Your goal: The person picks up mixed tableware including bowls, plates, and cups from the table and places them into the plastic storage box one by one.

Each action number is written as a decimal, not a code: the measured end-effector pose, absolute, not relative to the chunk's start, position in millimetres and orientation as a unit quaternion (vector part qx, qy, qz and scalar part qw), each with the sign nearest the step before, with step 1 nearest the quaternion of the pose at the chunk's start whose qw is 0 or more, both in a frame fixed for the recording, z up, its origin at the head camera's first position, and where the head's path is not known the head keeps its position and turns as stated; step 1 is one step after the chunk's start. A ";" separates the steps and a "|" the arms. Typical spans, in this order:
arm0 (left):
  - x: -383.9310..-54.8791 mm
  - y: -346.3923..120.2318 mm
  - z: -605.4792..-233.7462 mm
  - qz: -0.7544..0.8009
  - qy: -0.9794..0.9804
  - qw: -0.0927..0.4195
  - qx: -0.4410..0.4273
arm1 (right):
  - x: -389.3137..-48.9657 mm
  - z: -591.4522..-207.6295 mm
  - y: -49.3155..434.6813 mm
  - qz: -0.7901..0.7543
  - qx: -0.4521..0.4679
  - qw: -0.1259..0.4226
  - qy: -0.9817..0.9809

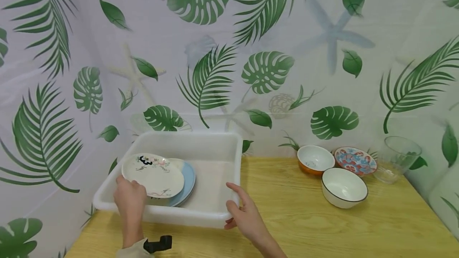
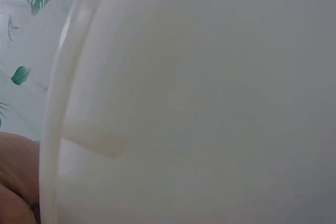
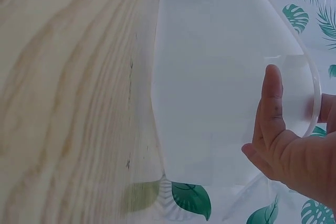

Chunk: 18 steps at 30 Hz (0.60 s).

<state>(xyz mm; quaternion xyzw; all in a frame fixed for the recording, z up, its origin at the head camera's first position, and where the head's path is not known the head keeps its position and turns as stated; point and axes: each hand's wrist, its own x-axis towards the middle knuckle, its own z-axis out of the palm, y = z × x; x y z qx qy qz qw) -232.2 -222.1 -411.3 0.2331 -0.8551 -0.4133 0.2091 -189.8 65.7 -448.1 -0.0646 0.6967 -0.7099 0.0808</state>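
My left hand (image 1: 130, 199) reaches over the front rim of a white plastic basin (image 1: 214, 215) and grips the near left edge of an oval white plate (image 1: 154, 176) with floral and black decoration. The oval plate is tilted above blue plates (image 1: 189, 180) stacked in the basin's left half. Seen from the left wrist, part of the left hand (image 2: 18, 182) shows behind the rim. My right hand (image 1: 246, 212) holds the basin's front right corner, the rim between its fingers. In the right wrist view, fingers of that hand (image 3: 283, 140) lie along the outer wall.
Right of the basin on the wooden table (image 1: 279, 202) stand an orange-sided bowl (image 1: 315, 158), a patterned red-and-blue bowl (image 1: 356, 160), a dark-rimmed white bowl (image 1: 344, 188) and a clear glass (image 1: 396, 160). A leaf-print curtain (image 1: 222, 90) hangs behind.
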 end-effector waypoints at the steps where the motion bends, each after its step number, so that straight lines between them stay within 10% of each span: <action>1: -233.5 -224.5 -411.3 -0.409 -0.860 0.201 0.228 | -190.0 -448.2 65.5 -0.710 -0.063 0.081 0.697; 18: -254.9 -271.7 -415.3 -0.318 -0.921 0.120 0.193 | -188.3 -452.1 63.0 -0.711 -0.065 0.082 0.696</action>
